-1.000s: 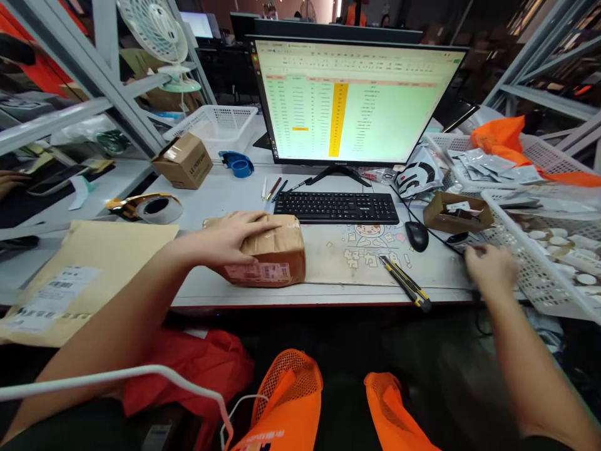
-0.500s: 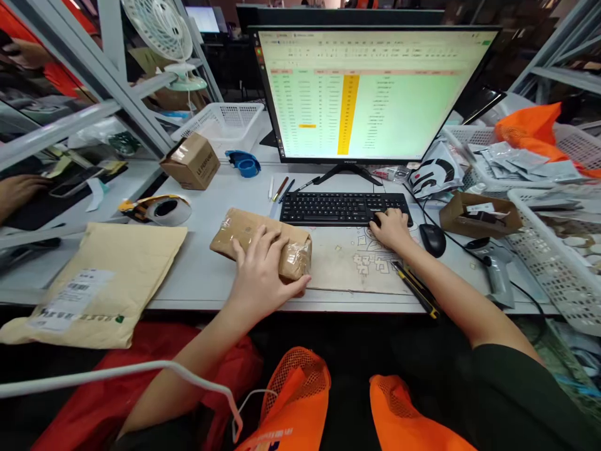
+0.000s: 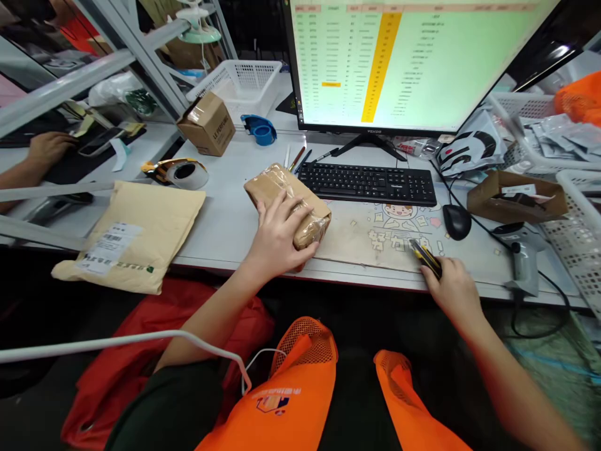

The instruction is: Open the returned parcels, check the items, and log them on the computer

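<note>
My left hand [image 3: 280, 237] lies over a brown paper parcel [image 3: 286, 181] wrapped in clear tape, its fingers on top and the thumb along the near end. The parcel sits at a slant near the desk's front edge. In my right hand [image 3: 451, 289] is a yellow and black utility knife [image 3: 426, 258], pointing away from me over the printed desk mat [image 3: 357, 241]. Whether its blade is out, I cannot tell. Beyond the mat is a black keyboard [image 3: 369, 183], and a black mouse [image 3: 457, 222] lies to its right.
At left, a padded envelope [image 3: 154, 219] overhangs the desk edge near a tape dispenser [image 3: 176, 172]. Behind stand a small carton [image 3: 209, 125] and a white basket [image 3: 253, 81]. A monitor [image 3: 413, 69] fills the back. A barcode scanner [image 3: 523, 254] and open carton [image 3: 516, 197] are at right.
My right hand has left the keyboard, come back toward the desk edge and picked up the utility knife. My left hand stays on the parcel, which is turned slightly. The view has tilted down.
</note>
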`<move>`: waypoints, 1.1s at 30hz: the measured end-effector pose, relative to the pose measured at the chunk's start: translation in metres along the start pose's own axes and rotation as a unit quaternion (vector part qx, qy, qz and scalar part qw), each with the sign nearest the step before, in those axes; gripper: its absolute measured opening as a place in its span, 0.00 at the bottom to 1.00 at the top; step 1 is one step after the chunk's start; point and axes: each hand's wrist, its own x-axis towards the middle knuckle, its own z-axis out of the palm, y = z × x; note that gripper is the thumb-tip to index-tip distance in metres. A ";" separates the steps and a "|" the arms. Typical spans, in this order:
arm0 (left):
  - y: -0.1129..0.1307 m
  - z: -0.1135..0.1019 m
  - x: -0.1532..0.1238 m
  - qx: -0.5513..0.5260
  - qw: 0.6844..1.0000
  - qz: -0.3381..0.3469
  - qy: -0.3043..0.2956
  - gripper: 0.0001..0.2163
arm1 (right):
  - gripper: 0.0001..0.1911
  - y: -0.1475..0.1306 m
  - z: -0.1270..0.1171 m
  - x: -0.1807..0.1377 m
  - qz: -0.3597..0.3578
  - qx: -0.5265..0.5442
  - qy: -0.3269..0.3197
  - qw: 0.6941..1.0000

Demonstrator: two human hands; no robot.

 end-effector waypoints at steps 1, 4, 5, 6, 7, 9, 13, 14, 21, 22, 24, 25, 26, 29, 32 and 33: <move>0.000 0.000 0.000 -0.001 1.000 0.002 -0.002 0.31 | 0.25 -0.011 -0.003 0.004 -0.030 0.042 0.014 0.999; -0.003 0.001 -0.001 -0.006 1.000 0.012 -0.002 0.37 | 0.22 -0.059 -0.014 0.019 -0.123 0.151 0.023 0.981; -0.004 0.002 -0.002 -0.007 1.000 0.015 0.002 0.38 | 0.20 -0.077 -0.018 0.025 -0.154 0.175 0.015 0.972; -0.005 0.003 -0.003 -0.008 1.000 0.017 0.009 0.39 | 0.18 -0.094 -0.020 0.031 -0.186 0.195 0.004 0.963; -0.006 0.004 -0.004 -0.008 1.000 0.018 0.018 0.39 | 0.15 -0.110 -0.021 0.038 -0.218 0.211 -0.010 0.953; -0.008 0.006 -0.007 -0.007 0.999 0.018 0.033 0.38 | 0.12 -0.134 -0.022 0.049 -0.276 0.233 -0.034 0.932; -0.008 0.008 -0.011 -0.002 1.000 0.012 0.029 0.39 | 0.20 -0.159 -0.021 0.066 -0.337 0.184 -0.033 0.923; -0.008 0.008 -0.012 -0.001 1.000 0.010 0.025 0.39 | 0.23 -0.162 -0.022 0.068 -0.343 0.155 -0.031 0.926; -0.010 0.004 -0.009 -0.003 1.000 0.015 0.003 0.45 | 0.30 -0.176 -0.026 0.079 -0.385 0.034 0.003 0.922; -0.010 0.004 -0.009 -0.004 1.000 0.015 0.001 0.45 | 0.31 -0.178 -0.025 0.079 -0.387 0.028 0.017 0.922; -0.009 0.005 -0.008 -0.006 1.000 0.016 -0.002 0.44 | 0.30 -0.181 -0.024 0.080 -0.389 0.018 0.051 0.920; -0.008 0.005 -0.008 -0.006 1.000 0.017 -0.003 0.43 | 0.30 -0.181 -0.022 0.082 -0.392 0.015 0.065 0.918; -0.007 0.006 -0.008 -0.006 1.000 0.016 -0.002 0.41 | 0.29 -0.179 -0.021 0.086 -0.396 0.011 0.072 0.915; -0.009 0.003 -0.015 -0.014 1.000 0.016 0.010 0.34 | 0.29 -0.151 -0.019 0.113 -0.339 0.004 0.068 0.938; -0.026 -0.017 -0.032 -0.054 0.998 0.042 0.003 0.29 | 0.31 -0.092 -0.017 0.145 -0.120 0.006 0.088 0.989; -0.033 -0.027 -0.038 -0.073 0.996 0.047 -0.017 0.28 | 0.31 -0.071 -0.016 0.151 -0.059 0.012 0.102 0.993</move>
